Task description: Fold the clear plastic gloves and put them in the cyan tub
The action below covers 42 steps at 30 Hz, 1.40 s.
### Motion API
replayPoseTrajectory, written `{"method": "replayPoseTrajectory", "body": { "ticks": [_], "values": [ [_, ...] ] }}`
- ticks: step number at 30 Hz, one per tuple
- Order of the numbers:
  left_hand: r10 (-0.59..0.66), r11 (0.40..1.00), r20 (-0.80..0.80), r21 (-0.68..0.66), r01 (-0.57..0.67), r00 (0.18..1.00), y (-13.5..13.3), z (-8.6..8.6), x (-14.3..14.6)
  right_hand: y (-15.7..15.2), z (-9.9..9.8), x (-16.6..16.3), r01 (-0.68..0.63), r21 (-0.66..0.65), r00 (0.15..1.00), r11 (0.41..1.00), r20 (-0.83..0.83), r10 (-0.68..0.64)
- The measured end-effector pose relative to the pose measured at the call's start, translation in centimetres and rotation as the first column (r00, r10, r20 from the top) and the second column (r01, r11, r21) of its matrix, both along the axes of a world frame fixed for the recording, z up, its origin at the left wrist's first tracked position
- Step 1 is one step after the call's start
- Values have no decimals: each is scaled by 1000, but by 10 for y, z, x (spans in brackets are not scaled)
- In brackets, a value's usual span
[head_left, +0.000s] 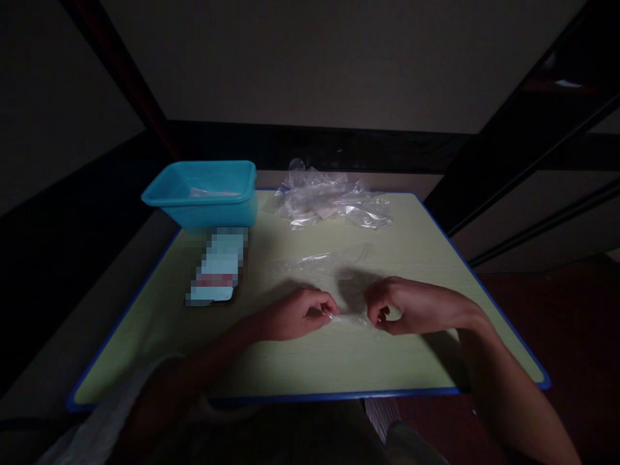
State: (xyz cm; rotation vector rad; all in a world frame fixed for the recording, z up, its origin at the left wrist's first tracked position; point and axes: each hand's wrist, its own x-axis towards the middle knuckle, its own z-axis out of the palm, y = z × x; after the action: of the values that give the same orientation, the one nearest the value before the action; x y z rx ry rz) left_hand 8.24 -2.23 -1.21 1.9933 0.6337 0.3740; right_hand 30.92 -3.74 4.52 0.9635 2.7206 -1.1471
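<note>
A thin piece of clear plastic film (317, 259) lies nearly flat on the pale table; whether it is a bag or a glove I cannot tell. My left hand (303, 314) pinches a whitish edge of film between thumb and forefinger, low over the table. Opposite it, my right hand (394, 305) is closed, with curled fingers and thumb on the other end of the film. A faint transparent stretch spans the gap between both hands. Behind them rests a crumpled heap of clear plastic pieces (329, 200).
At the back left corner stands a blue plastic basin (208, 210) with something whitish inside. A phone (220, 268) with a lit, blurred screen lies in front of it. The table (290, 368) has a blue edge, and a wall rises behind it.
</note>
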Motion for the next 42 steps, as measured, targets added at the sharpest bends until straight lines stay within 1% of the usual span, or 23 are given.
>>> {"method": "replayPoseTrajectory", "body": {
  "ticks": [2, 4, 6, 8, 10, 12, 14, 16, 18, 21, 26, 29, 32, 37, 39, 40, 42],
  "values": [
    [9, 1000, 13, -7, -9, 1000, 0, -1, 0, 0, 0, 0, 59, 93, 998, 994, -13, -58],
    [34, 999, 28, -25, -33, 999, 1, -2, 1, 2, -2, -1, 124, 217, 992, 968, 3, -128],
    [63, 997, 39, -48, -61, 997, 1, -3, 1, 5, -6, -1, 179, 372, 976, 911, 49, -212],
    [88, 994, 44, -61, -85, 995, 1, -4, 1, 8, -11, 0, 210, 508, 948, 835, 103, -301],
    [102, 993, 39, -57, -100, 994, 0, -4, 0, 11, -13, 1, 230, 573, 923, 786, 127, -363],
    [105, 994, 35, -36, -104, 994, 0, -5, 0, 12, -14, 2, 257, 573, 918, 778, 106, -382],
    [94, 996, 50, -4, -94, 994, 1, -6, 1, 11, -13, 3, 263, 550, 930, 793, 75, -360],
    [65, 997, 82, 36, -69, 995, 2, -7, 2, 11, -13, 2, 240, 533, 943, 811, 72, -326],
    [18, 997, 108, 76, -26, 994, 3, -7, 2, 10, -14, 0, 206, 527, 950, 824, 94, -298],
    [-52, 992, 97, 123, 40, 994, 5, -5, 2, 10, -17, -4, 164, 516, 953, 841, 139, -271],
    [-97, 976, 37, 198, 88, 995, 6, 0, 0, 12, -21, -7, 127, 498, 938, 858, 222, -268],
    [-104, 973, 23, 210, 97, 994, 6, 1, 0, 14, -22, -7, 118, 495, 925, 861, 259, -276],
    [-120, 970, 9, 214, 115, 993, 6, 2, -1, 15, -23, -6, 125, 488, 925, 864, 258, -280],
    [-202, 964, -20, 172, 203, 979, 5, 8, -4, 16, -23, -3, 146, 492, 927, 858, 234, -292],
    [-164, 972, -11, 166, 163, 986, 7, 11, -7, 16, -22, 0, 172, 527, 917, 833, 223, -331],
    [-115, 977, -2, 178, 114, 993, 9, 13, -9, 17, -22, 2, 192, 551, 909, 812, 211, -358],
    [21, 974, 20, 225, -24, 1000, 14, 15, -14, 17, -21, 6, 241, 596, 893, 766, 173, -415]
  ]
}}
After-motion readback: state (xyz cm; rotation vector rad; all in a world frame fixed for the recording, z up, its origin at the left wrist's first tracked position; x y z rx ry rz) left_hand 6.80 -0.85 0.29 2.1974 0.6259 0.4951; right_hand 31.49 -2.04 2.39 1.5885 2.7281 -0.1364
